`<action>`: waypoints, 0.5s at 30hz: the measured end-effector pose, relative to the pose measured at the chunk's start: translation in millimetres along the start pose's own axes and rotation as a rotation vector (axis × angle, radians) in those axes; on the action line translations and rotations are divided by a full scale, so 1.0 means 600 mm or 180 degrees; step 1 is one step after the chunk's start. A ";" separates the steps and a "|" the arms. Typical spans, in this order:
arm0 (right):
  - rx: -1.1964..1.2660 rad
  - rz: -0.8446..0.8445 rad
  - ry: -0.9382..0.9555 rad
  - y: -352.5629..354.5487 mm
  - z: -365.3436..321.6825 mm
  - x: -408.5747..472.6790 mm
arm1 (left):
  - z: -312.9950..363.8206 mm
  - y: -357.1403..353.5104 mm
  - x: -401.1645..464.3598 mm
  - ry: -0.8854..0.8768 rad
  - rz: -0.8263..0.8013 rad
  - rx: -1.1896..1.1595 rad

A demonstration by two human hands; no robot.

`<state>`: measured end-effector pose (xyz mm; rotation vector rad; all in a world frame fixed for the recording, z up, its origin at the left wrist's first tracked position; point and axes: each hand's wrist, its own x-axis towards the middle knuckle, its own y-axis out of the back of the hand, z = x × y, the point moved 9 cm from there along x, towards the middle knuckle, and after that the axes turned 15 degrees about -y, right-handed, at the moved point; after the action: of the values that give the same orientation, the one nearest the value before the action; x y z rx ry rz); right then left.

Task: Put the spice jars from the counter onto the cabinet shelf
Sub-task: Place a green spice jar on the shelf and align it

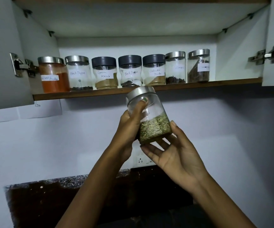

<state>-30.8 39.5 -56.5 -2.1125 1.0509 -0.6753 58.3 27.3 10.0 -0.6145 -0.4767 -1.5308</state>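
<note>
While the left hand (129, 122) clasps the seed jar (147, 116) by its side and the right hand (174, 150) cups its base with fingers spread, the jar hangs tilted just below the shelf (198, 85). Lifting is under way; next it likely needs raising above the shelf edge into a gap.

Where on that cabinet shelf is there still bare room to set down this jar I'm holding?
The bare patch lies at the right end of the shelf, between the last steel-lidded jar and the right cabinet wall. From the red powder jar rightward the row stands packed side by side. The held jar hangs below the shelf edge.
</note>
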 end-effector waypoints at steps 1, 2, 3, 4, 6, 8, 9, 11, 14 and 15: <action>-0.0057 0.0044 0.0073 0.000 -0.003 -0.002 | 0.001 -0.002 0.001 -0.0001 -0.0056 0.0008; -0.0172 0.0117 0.0232 0.002 -0.008 -0.004 | 0.001 -0.004 0.002 0.0009 -0.0101 0.0016; -0.0388 0.0237 0.0452 0.000 -0.013 -0.010 | 0.001 -0.005 0.002 0.0021 -0.0134 0.0046; -0.0726 0.0437 0.0749 -0.003 -0.021 -0.018 | 0.001 -0.007 0.002 0.0039 -0.0168 0.0084; -0.1713 0.1079 0.1561 -0.008 -0.045 -0.045 | -0.003 -0.013 0.001 0.0067 -0.0257 0.0169; -0.2642 0.1601 0.2303 -0.023 -0.058 -0.068 | -0.005 -0.016 0.000 0.0068 -0.0307 0.0177; -0.2917 0.1686 0.2527 -0.029 -0.059 -0.072 | -0.005 -0.015 0.000 0.0064 -0.0295 0.0157; -0.3169 0.1691 0.2623 -0.030 -0.061 -0.069 | -0.004 -0.012 0.001 0.0051 -0.0232 0.0140; -0.3062 0.1332 0.2181 -0.021 -0.062 -0.051 | -0.006 -0.006 0.003 -0.0024 -0.0218 0.0194; -0.2933 0.1136 0.2013 -0.019 -0.062 -0.045 | -0.006 -0.004 0.003 -0.0047 -0.0236 0.0215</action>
<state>-65.8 54.3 -27.9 -2.3520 2.3839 -0.7843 55.3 23.5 8.5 -0.5614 -0.5656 -1.5747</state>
